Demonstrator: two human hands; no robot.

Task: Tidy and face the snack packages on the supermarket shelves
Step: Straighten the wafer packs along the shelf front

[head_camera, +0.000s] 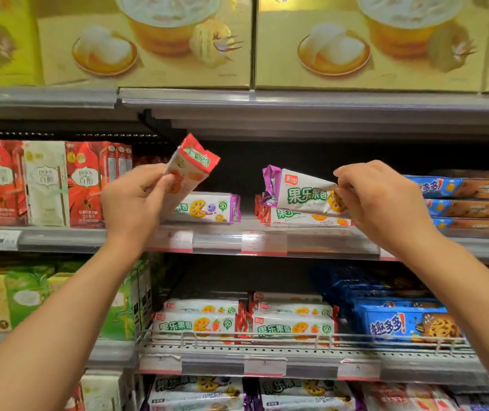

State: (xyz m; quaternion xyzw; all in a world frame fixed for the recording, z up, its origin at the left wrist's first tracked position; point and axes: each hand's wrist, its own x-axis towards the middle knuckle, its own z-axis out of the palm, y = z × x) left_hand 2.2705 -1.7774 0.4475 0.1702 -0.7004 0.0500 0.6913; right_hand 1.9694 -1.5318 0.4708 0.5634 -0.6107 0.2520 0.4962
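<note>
On the grey metal middle shelf of a supermarket aisle, flat biscuit packs lie mixed by flavour. The left hand pinches a red-ended white foil pack lifted clear, while the right hand grips a purple-ended white pack resting atop a red-ended stack, probably to swap them so colours match.

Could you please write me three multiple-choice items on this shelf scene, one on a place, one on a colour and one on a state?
1. Where do the blue cookie packs on the middle shelf lie?
A. right of both hands
B. between the hands
C. on the top shelf

2. What colour are the ends of the packet in the right hand?
A. green
B. purple
C. black

3. How is the packet in the left hand held?
A. flat on the shelf
B. tilted, lifted
C. hanging below

Answers: 1 A, stacked at the far right; 2 B, purple crimped end shows; 3 B, red end points upward.
</note>
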